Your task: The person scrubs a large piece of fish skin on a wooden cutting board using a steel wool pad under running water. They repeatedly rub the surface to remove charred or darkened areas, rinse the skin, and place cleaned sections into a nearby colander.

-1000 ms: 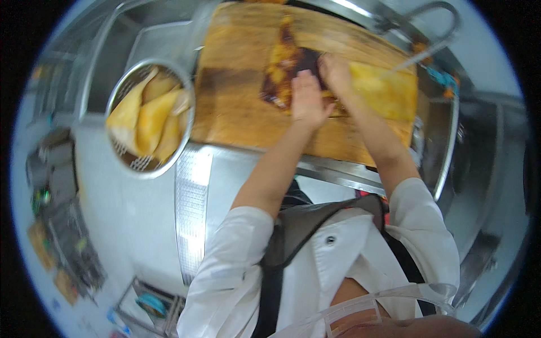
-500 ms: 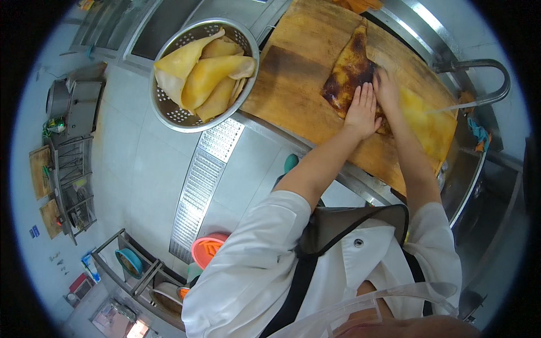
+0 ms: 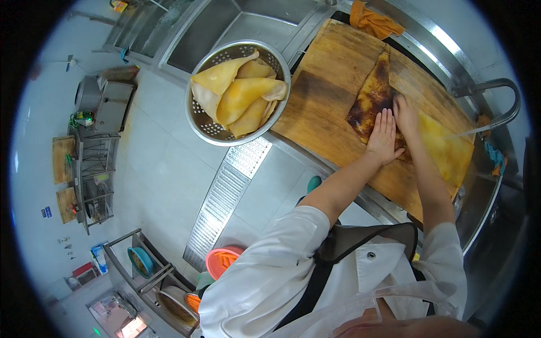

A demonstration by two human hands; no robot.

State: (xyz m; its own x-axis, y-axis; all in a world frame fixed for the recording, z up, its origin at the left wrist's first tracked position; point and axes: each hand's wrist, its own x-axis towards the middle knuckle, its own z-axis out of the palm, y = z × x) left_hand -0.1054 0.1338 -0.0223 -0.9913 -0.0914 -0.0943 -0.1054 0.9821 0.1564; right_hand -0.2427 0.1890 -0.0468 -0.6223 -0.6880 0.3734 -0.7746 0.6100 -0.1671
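Observation:
A browned sheet of skin (image 3: 372,101), blotched dark and narrowing to a point at its far end, lies on a thick wooden chopping board (image 3: 332,73). My left hand (image 3: 385,138) presses flat on its near part, fingers stretched out. Close against it on the right, my right hand (image 3: 407,117) rests at the skin's edge with bent fingers; whatever they hold, if anything, is hidden. Both hands cover part of the skin. To the left, a perforated metal colander (image 3: 197,121) holds several folded yellowish sheets of skin (image 3: 245,98).
A curved metal tap (image 3: 510,93) reaches over the board's right end, where yellow liquid (image 3: 442,141) spreads. An orange cloth (image 3: 372,21) lies beyond the board and a blue cloth (image 3: 496,156) at right. A metal sink (image 3: 225,34) is behind the colander; a red basin (image 3: 217,265) stands lower left.
The view has shifted, so the whole scene sits lower and farther right. Against the skin and the board, my hands keep nearly the same place.

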